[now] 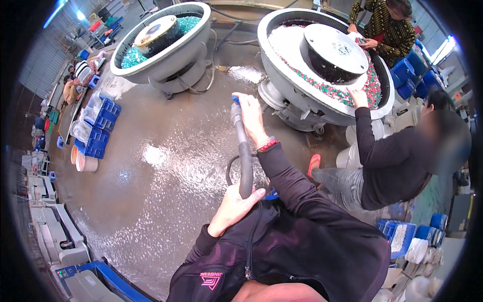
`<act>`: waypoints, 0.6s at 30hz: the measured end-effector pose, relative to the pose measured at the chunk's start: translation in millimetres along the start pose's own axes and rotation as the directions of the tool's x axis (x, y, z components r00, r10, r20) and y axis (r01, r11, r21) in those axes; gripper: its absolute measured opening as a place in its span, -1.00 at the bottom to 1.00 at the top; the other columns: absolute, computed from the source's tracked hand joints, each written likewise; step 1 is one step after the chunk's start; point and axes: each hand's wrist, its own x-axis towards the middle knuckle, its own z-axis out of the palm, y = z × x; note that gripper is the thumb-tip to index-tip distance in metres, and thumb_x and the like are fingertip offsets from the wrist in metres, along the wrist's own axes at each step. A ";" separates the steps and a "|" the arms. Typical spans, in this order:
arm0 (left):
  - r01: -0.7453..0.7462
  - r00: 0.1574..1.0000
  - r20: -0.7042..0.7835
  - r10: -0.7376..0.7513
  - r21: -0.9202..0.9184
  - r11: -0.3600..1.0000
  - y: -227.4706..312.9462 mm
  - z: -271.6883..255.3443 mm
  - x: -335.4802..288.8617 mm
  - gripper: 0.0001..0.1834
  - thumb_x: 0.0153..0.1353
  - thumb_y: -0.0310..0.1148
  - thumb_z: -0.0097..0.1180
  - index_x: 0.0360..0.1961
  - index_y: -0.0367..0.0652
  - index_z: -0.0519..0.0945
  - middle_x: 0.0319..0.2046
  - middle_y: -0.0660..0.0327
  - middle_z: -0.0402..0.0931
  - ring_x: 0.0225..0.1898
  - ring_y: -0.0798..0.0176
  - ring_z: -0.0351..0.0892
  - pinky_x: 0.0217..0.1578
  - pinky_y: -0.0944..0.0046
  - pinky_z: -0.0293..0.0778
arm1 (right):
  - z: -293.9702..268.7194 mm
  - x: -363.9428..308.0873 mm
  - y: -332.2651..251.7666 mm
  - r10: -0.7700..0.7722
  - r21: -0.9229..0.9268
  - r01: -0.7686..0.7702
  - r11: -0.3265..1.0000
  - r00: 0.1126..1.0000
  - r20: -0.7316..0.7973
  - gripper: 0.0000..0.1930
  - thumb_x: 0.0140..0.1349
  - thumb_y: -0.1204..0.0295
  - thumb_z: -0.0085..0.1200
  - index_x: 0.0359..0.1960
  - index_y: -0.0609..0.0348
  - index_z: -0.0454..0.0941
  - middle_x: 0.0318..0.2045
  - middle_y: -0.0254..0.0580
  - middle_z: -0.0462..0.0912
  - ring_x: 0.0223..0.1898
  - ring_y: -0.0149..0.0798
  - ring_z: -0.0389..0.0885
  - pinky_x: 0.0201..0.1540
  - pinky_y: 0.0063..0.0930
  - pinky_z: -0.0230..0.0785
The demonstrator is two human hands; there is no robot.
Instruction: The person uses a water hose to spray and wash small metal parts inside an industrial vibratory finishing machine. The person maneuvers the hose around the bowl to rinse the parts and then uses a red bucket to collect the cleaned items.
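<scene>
In front of my chest I hold a thick grey hose that ends in a grey fitting with a blue valve handle. My left hand is wrapped round the hose low down, near my jacket. Farther up, my right hand, with a red beaded bracelet at the wrist, is closed at the fitting and its blue handle. The hose end points away over the wet floor, towards the gap between two big round tub machines. No water stream can be made out at its tip.
Far left, a grey tub machine holds teal chips. Right of it, another tub machine holds white foam and red-green chips; two people reach into it, one in black, one in a patterned top. Blue crates and buckets stand left.
</scene>
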 end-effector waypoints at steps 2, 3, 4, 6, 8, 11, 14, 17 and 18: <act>-0.028 0.999 0.031 0.029 -0.036 0.999 2.6 6.9 10.9 -0.70 0.04 -0.27 0.16 -0.61 -0.24 0.37 -0.68 0.38 0.31 -0.57 0.53 0.24 -0.58 0.42 0.23 | -18.5 20.1 -22.8 -0.020 0.111 0.027 0.993 0.998 -0.065 -0.69 0.22 0.22 -0.28 -0.30 0.03 0.56 -0.38 -0.21 0.50 -0.25 -0.18 0.38 -0.17 -0.36 0.20; -0.041 0.998 0.042 0.043 -0.057 0.998 5.4 11.4 15.6 -0.70 0.04 -0.28 0.15 -0.61 -0.24 0.37 -0.67 0.38 0.31 -0.57 0.53 0.24 -0.58 0.42 0.23 | -30.2 29.5 -34.0 -0.031 0.139 0.042 0.989 0.996 -0.081 -0.69 0.22 0.23 -0.27 -0.32 0.04 0.56 -0.40 -0.21 0.50 -0.27 -0.19 0.38 -0.20 -0.36 0.21; -0.065 0.996 0.069 0.062 0.041 0.997 15.6 15.2 21.7 -0.75 0.04 -0.30 0.15 -0.53 -0.26 0.41 -0.65 0.35 0.33 -0.55 0.52 0.26 -0.54 0.43 0.25 | -42.0 39.6 -40.7 -0.094 0.173 0.112 0.978 0.990 -0.108 -0.71 0.22 0.30 -0.28 -0.30 0.08 0.54 -0.41 -0.19 0.50 -0.28 -0.20 0.39 -0.23 -0.33 0.23; -0.116 0.992 0.059 0.115 0.002 0.993 42.6 30.9 32.8 -0.75 0.03 -0.32 0.16 -0.58 -0.25 0.41 -0.68 0.35 0.33 -0.58 0.51 0.27 -0.57 0.42 0.25 | -68.4 51.1 -43.0 -0.251 0.001 0.254 0.967 0.957 -0.149 -0.72 0.22 0.38 -0.32 -0.25 0.09 0.50 -0.37 -0.16 0.51 -0.26 -0.20 0.40 -0.17 -0.38 0.23; -0.139 0.987 0.084 0.139 0.001 0.990 52.2 43.0 46.1 -0.75 0.03 -0.31 0.16 -0.59 -0.25 0.41 -0.70 0.34 0.33 -0.59 0.50 0.28 -0.58 0.41 0.25 | -83.9 64.9 -24.2 -0.420 -0.128 0.401 0.907 0.886 -0.195 -0.72 0.21 0.41 -0.34 -0.24 0.11 0.50 -0.34 -0.15 0.51 -0.28 -0.19 0.42 -0.12 -0.40 0.24; -0.151 0.979 0.137 0.153 -0.021 0.988 60.4 49.9 61.4 -0.74 0.05 -0.27 0.14 -0.49 -0.27 0.44 -0.64 0.33 0.36 -0.52 0.50 0.29 -0.50 0.40 0.29 | -114.2 67.5 -26.4 -0.318 -0.074 0.309 0.948 0.926 -0.205 -0.71 0.24 0.41 -0.33 -0.19 0.19 0.48 -0.26 -0.17 0.52 -0.21 -0.29 0.47 -0.06 -0.48 0.24; -0.225 0.955 0.217 0.200 0.094 0.970 44.3 63.2 89.5 -0.69 0.09 -0.27 0.07 -0.29 -0.35 0.46 -0.53 0.11 0.52 -0.46 0.42 0.45 -0.42 0.31 0.38 | -143.1 86.1 -5.4 -0.112 0.112 0.141 0.984 0.965 -0.238 -0.64 0.27 0.35 -0.37 -0.24 0.31 0.50 -0.31 -0.15 0.54 -0.24 -0.31 0.46 -0.11 -0.45 0.25; -0.198 0.937 0.289 0.199 -0.031 0.980 70.9 70.4 103.1 -0.66 0.12 -0.19 0.07 -0.35 -0.33 0.43 -0.58 0.30 0.41 -0.47 0.50 0.32 -0.43 0.39 0.32 | -157.5 111.6 6.5 -0.091 0.340 0.186 0.922 0.956 -0.279 -0.59 0.30 0.29 -0.37 -0.24 0.40 0.48 -0.38 -0.11 0.54 -0.30 -0.35 0.46 -0.14 -0.48 0.24; -0.231 0.934 0.286 0.217 0.017 0.973 70.6 73.2 108.6 -0.62 0.14 -0.13 0.02 -0.36 -0.32 0.43 -0.60 0.30 0.40 -0.49 0.49 0.32 -0.45 0.39 0.32 | -161.1 116.5 6.0 -0.052 0.461 0.189 0.867 0.955 -0.293 -0.59 0.30 0.29 -0.37 -0.30 0.42 0.47 -0.37 -0.09 0.54 -0.30 -0.32 0.46 -0.12 -0.45 0.24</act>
